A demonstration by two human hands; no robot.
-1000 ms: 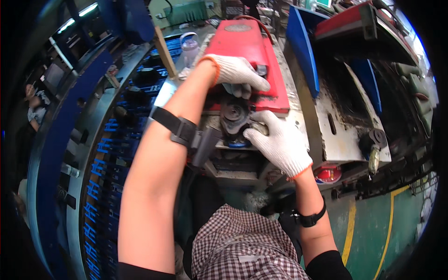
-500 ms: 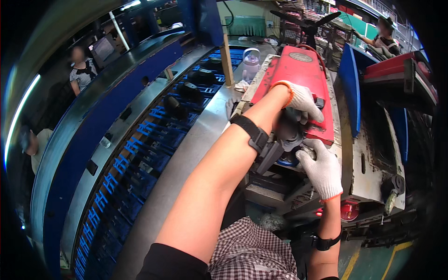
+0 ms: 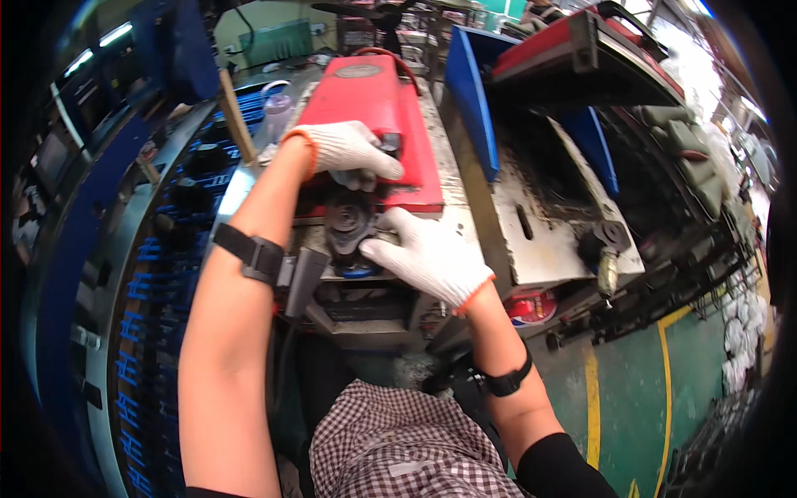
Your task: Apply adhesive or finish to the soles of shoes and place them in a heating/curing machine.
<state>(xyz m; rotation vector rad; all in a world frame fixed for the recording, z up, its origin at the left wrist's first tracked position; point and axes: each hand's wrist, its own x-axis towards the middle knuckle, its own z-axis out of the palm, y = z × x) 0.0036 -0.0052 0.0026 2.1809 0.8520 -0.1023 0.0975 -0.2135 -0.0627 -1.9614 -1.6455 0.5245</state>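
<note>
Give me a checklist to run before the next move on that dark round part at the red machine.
1. Left hand gloved and resting on the red machine housing: ok.
2. Right hand gloved, fingers on the dark round part: ok.
3. Round part fully seated: cannot tell, the hands cover it.
4. Left forearm strap snug, not dangling: ok.
5. Grey metal bench beside the machine free of loose pieces: not ok, small dark parts lie on it.

grimy metal workbench (image 3: 531, 249) bears a red machine housing (image 3: 374, 108)
</note>
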